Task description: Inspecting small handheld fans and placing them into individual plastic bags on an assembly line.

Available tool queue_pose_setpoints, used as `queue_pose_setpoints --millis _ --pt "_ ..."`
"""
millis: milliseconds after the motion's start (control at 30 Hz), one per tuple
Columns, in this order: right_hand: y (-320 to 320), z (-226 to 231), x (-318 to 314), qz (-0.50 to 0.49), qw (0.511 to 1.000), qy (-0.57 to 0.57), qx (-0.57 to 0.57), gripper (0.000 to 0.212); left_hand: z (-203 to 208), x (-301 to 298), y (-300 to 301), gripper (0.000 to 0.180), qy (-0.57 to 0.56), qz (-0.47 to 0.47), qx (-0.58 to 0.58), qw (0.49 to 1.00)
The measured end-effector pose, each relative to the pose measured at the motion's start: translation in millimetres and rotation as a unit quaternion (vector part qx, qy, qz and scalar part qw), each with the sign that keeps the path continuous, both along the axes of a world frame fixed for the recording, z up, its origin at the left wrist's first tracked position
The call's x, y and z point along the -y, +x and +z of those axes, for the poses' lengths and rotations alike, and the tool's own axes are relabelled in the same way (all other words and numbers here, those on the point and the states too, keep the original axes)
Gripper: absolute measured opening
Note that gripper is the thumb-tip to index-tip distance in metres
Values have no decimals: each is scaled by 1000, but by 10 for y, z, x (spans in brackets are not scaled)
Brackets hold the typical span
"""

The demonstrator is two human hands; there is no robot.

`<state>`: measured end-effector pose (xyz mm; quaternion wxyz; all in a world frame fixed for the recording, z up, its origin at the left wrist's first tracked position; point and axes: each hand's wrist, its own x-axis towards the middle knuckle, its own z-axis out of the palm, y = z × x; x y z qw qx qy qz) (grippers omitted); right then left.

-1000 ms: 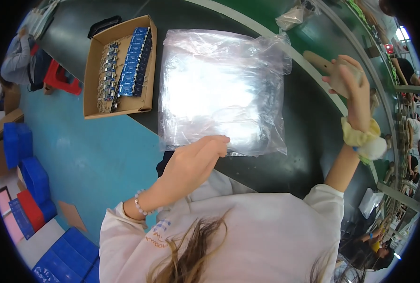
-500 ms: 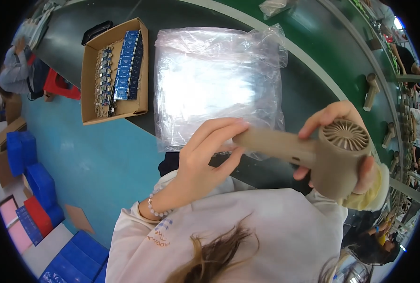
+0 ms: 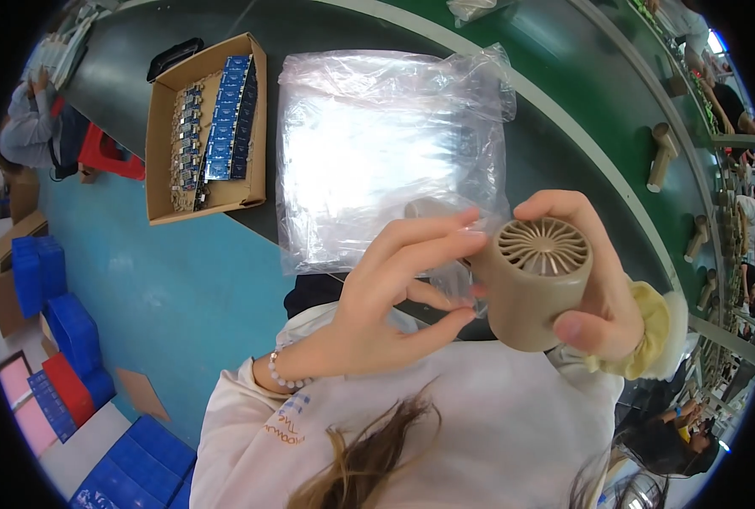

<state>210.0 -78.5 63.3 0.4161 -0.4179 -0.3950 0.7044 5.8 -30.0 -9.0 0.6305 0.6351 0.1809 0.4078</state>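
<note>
A tan handheld fan with a round slatted grille is gripped around its head by my right hand, fingers at the far side and thumb at the near side. The grille faces up, and the handle points away to the left, partly hidden behind my left fingers. My left hand is beside the fan with its fingers apart, the longer fingertips at the fan's neck. Whether they press on it I cannot tell. Beneath and beyond the hands lies a clear plastic bag with a shiny flat stack in it.
A cardboard box with blue circuit boards stands at the left on the dark table. Along the green conveyor at the right lie more tan fans. A red stool and blue bins are on the left. People sit farther off.
My right hand has brought the fan leftward and turned it, so its handle now points away behind my left hand. My left fingers have shifted from the handle's end to the neck.
</note>
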Motion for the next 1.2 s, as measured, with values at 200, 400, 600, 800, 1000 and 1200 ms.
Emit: queue_pose_setpoints --millis 200,400,600,800,1000,1200 --pt "-1 -9 -94 32 966 83 241 67 -13 1 -54 62 -44 -33 50 997" --pt "-34 20 -36 -21 902 182 391 59 2 -22 -23 68 1 -90 49 995" --pt "-141 -12 -26 -49 834 264 482 62 24 -18 11 56 37 -32 69 996" --pt "-280 -186 37 -141 824 213 505 71 -56 22 107 47 290 37 12 956" --pt "-263 -198 -62 -122 797 247 537 77 34 -65 60 49 296 44 14 954" --pt "-85 -236 -239 -42 795 288 532 103 44 -178 -23 52 229 46 77 969"
